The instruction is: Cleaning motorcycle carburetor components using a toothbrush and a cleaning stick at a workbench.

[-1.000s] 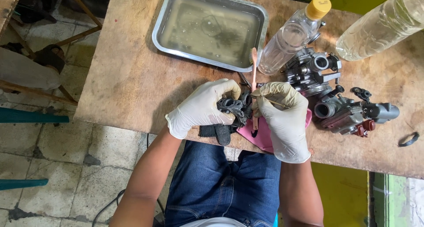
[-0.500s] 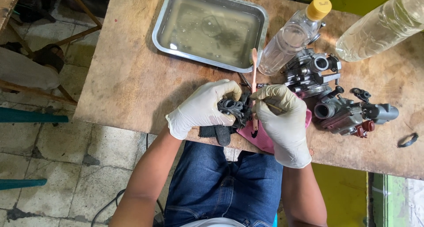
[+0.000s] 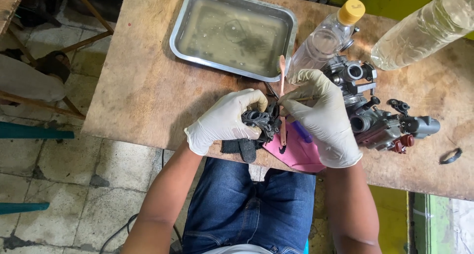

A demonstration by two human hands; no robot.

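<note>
While our gloved left hand (image 3: 224,120) clasps the grimy black carburetor body (image 3: 259,121), our right hand (image 3: 323,116) pinches a pink-handled toothbrush (image 3: 282,103), scrubbing seemingly unfinished.

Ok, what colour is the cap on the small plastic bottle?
Yellow: the cap on the clear bottle, seen in the head view.

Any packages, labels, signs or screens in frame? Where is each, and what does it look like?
No labels, signs or screens show. Containers only:
Small clear plastic bottle, yellow cap, lying tilted on the wooden table right of the metal tray.
Large clear plastic bottle, pale liquid inside, at the top right corner, cap out of frame.
</note>
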